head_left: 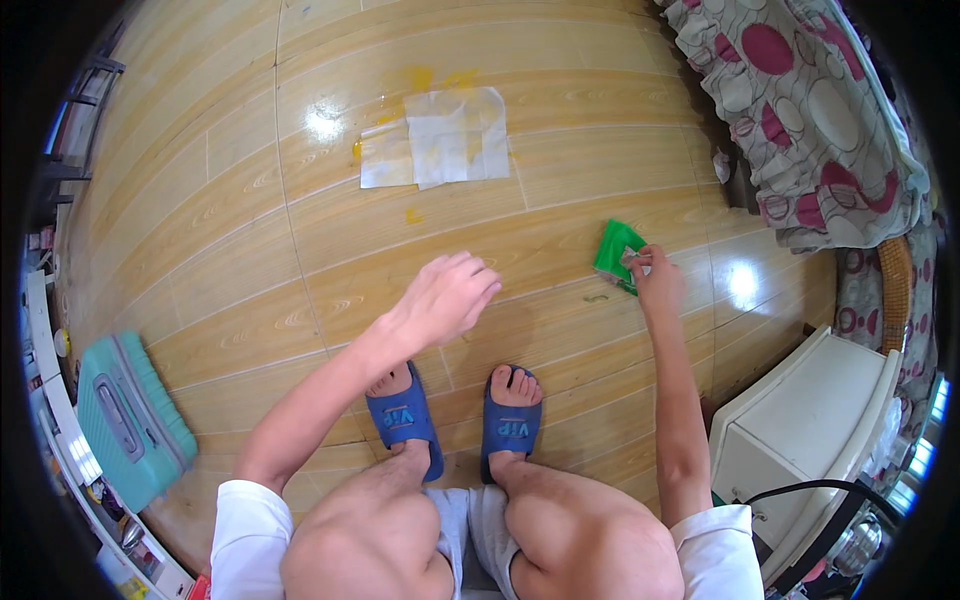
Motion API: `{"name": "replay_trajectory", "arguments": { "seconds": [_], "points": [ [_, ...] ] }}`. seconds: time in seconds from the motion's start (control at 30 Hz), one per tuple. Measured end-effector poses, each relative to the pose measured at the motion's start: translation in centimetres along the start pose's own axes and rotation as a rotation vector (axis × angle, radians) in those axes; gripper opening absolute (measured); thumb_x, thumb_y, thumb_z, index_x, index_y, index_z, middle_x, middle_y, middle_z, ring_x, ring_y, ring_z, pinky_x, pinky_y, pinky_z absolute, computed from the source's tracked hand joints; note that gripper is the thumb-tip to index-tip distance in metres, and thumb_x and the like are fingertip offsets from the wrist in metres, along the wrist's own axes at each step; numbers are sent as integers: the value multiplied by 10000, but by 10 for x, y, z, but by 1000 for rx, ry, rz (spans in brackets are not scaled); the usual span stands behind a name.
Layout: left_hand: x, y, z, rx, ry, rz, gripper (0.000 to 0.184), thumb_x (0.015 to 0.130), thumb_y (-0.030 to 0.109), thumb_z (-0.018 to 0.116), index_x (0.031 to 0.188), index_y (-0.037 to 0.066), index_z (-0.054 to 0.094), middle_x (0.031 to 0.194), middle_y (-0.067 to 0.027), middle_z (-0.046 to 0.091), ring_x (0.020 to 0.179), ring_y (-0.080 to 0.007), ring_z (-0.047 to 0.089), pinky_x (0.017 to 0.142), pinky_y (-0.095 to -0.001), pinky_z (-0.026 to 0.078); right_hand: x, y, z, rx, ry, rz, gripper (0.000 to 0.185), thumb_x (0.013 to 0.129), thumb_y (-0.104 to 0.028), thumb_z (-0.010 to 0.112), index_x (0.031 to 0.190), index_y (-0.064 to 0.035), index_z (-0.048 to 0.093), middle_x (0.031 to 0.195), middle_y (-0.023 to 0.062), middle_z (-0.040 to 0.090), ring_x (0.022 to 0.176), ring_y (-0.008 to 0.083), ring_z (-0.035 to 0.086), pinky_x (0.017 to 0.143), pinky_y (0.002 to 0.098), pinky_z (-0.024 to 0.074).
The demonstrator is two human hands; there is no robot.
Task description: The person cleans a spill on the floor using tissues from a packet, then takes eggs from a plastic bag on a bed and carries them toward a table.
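Right hand [655,278] at a green container [611,247], white paper sheets [466,130] on the floor [560,60] beyond

The right hand's fingers bend narrowly together and hide part of the green container, which lies right of centre; whether it is a packet or a tray is hard to make out. A pale scrap [629,256] shows by the fingertips; I cannot tell whether they grip it. The left hand [447,292] hangs left of it, back up, fingers loosely curled; its palm is hidden, so I cannot tell whether it holds anything. The dark lens edge cuts off the patterned fabric [825,110] at far right. The green container is bright and angular. The flat sheets, one overlapping the other, look blotched with yellow; yellow smears [419,78] show at their edges.
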State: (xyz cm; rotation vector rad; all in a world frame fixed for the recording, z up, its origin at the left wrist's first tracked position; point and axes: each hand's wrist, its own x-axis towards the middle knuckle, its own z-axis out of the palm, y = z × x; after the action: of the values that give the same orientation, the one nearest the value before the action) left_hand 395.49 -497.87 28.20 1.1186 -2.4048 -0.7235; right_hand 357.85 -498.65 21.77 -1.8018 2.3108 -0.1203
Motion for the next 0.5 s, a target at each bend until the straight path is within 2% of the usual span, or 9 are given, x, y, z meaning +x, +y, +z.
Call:
{"name": "replay_trajectory", "arguments": {
  "seconds": [0.17,0.23,0.27,0.33,0.5],
  "points": [
    [0,1,0,-5,-13,-11,136,882,141,607,919,20,659,858,-118,638,849,-294,608,755,-388,503,5,-20,-7,-125,-89,18,245,850,-239,668,1053,-161,554,868,37,709,842,310,677,669,450,519],
    [-3,2,2,3,-9,-17,142,884,150,606,920,23,659,859,-116,640,856,-294,610,755,-390,505,1,-23,-6,-168,-124,-52,217,872,-213,630,1042,-124,529,874,104,690,849,326,669,678,463,519],
    [-4,2,3,6,-2,-15,142,884,150,606,920,23,659,859,-116,640,856,-294,610,755,-390,505,-1,-21,-1,-169,-117,-55,217,872,-213,630,1042,-124,529,874,104,690,849,326,669,678,463,519],
    [-7,2,3,8,1,4,143,882,156,608,914,27,660,863,-114,644,860,-295,612,758,-392,506,-6,-13,11,-103,-29,-125,185,889,-189,597,1028,-94,520,905,152,668,837,350,658,687,478,515],
    [-15,6,-8,24,8,-24,139,881,154,607,910,30,661,867,-117,647,867,-294,612,764,-393,505,-15,0,10,51,-14,-116,170,908,-154,557,1048,-75,502,952,168,641,841,389,638,709,494,500]
  ]
}}
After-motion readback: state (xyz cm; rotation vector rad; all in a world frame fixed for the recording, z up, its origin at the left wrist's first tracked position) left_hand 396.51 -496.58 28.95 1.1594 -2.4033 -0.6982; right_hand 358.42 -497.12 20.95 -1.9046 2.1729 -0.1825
